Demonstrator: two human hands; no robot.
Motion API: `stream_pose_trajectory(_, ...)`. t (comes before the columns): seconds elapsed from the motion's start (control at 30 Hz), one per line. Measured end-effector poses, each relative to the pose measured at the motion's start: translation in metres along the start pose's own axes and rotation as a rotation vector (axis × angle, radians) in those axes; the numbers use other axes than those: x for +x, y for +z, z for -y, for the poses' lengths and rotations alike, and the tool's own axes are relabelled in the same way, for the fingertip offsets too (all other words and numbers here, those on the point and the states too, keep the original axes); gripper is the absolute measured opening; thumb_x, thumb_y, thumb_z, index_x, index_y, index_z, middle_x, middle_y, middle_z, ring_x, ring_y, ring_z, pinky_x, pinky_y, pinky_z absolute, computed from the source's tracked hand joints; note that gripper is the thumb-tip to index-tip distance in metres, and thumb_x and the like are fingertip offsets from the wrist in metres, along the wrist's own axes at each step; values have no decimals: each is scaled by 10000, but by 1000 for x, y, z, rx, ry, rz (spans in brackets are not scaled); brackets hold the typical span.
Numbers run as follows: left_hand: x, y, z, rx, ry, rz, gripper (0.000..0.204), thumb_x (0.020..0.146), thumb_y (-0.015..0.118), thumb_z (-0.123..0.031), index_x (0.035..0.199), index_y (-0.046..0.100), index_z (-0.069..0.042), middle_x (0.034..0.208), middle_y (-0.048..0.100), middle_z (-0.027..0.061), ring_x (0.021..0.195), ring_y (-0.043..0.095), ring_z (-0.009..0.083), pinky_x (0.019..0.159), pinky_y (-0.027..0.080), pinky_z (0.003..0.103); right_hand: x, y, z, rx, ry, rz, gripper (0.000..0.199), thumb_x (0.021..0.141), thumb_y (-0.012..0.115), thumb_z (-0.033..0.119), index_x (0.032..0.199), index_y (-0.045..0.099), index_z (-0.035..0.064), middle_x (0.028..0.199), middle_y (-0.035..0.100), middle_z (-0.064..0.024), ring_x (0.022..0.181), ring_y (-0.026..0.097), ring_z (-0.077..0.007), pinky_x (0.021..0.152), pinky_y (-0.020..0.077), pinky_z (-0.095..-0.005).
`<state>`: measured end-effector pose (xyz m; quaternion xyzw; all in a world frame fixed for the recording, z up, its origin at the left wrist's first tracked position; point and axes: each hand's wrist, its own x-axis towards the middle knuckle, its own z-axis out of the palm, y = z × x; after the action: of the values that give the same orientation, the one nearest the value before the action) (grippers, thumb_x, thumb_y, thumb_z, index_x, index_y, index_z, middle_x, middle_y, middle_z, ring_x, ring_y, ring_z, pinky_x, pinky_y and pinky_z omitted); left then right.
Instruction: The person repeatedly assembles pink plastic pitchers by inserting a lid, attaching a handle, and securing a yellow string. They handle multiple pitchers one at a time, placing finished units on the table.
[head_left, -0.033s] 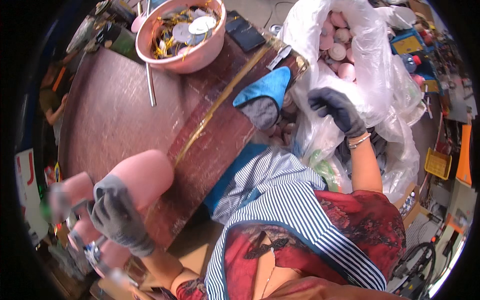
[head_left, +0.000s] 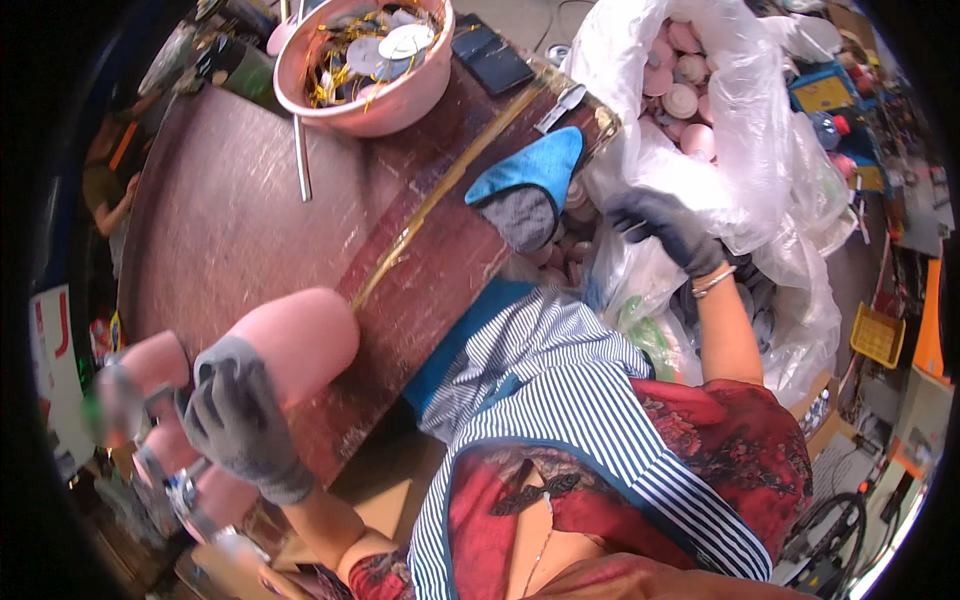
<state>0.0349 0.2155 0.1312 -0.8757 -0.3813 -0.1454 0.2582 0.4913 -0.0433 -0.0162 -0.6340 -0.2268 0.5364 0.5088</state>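
My left hand (head_left: pixel 240 425), in a grey knitted glove, is closed on the grey end of a pink, bottle-like cylinder (head_left: pixel 310 345). The cylinder lies tilted over the near left part of the brown table (head_left: pixel 240 220), its rounded end pointing up and to the right. My right hand (head_left: pixel 665 230), in a dark glove, hovers past the table's right edge, in front of a clear plastic bag (head_left: pixel 745 130). Its fingers are curled together; a thin pale edge shows at them, too small to name. Nearest to it on the table is a blue-and-grey cloth (head_left: pixel 530 190).
Pink round parts (head_left: pixel 680 100) fill the plastic bag. At the back stand a pink basin (head_left: pixel 400 115) of discs and golden ties, and a black phone-like slab (head_left: pixel 490 60). More pink cylinders (head_left: pixel 150 365) lie at the left. A metal rod (head_left: pixel 302 165) juts over the table.
My right hand has shifted slightly left. The pink cylinder and my left hand have moved a little up and to the right.
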Motion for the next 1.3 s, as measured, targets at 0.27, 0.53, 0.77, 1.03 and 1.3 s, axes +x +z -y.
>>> stream_pose_trajectory(0.27, -39, -38, -30, -240, -257, -330, 683, 866, 750, -271, 1403, 464, 39, 1368, 550, 194, 1251, 519, 353, 1106, 353, 448, 124, 40, -194, -1164, -318, -66, 588, 835, 635, 367, 1349, 532, 99, 1353, 557, -219, 1196, 551, -410, 974, 455, -512)
stream_pose_trajectory(0.53, -131, 58, 4, -1209, -787, -226, 405, 1032, 528, -238, 1362, 468, -10, 1217, 595, 90, 1038, 590, 211, 927, 473, 364, 111, 67, -218, -1404, -446, -4, 625, 747, 666, 356, 1295, 550, 80, 1147, 633, -198, 1126, 560, -398, 909, 480, -505)
stream_pose_trajectory(0.77, -132, 9, -58, -1246, -767, -561, 448, 962, 661, -385, 1208, 588, -18, 1125, 665, 94, 841, 612, 130, 692, 491, 257, -19, 37, -11, -316, -348, 113, 614, 743, 644, -37, 1351, 569, 7, 1328, 608, -114, 1147, 603, -208, 1001, 465, -348)
stream_pose_trajectory(1.03, -137, -73, -121, -1426, -377, -71, 456, 797, 780, -275, 1145, 668, -3, 1068, 725, 143, 981, 710, 253, 877, 541, 351, -79, 185, 202, -935, -1059, 1317, 425, 825, 706, 98, 1246, 649, 83, 1281, 606, -142, 1184, 582, -364, 985, 468, -428)
stream_pose_trajectory(1.3, -173, -88, -137, -1464, -598, -11, 383, 851, 746, -216, 1160, 659, -7, 1061, 721, 111, 983, 679, 181, 886, 520, 318, -122, 197, 133, -828, -1051, 1050, 745, 759, 787, 413, 1394, 567, 91, 1517, 402, -247, 1389, 403, -435, 1142, 328, -485)
